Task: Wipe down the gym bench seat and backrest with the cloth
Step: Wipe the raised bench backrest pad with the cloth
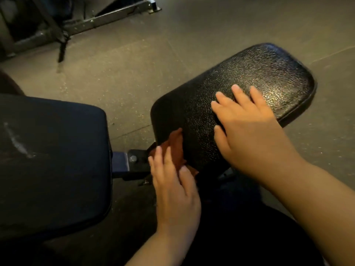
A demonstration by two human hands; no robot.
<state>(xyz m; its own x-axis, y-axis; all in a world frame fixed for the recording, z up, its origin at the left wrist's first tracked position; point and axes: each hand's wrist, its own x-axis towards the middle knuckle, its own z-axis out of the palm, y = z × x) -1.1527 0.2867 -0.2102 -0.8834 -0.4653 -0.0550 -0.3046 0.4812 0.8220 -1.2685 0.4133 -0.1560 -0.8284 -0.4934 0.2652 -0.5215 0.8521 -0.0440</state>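
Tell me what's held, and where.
Nothing gripped: the left hand presses the cloth against the edge of the seat pad; the right hand rests flat on it.

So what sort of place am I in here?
Probably a gym: a black textured bench pad, a second dark pad joined to it by a bolted metal bracket, and another machine's steel frame standing on the speckled, rubber-like floor.
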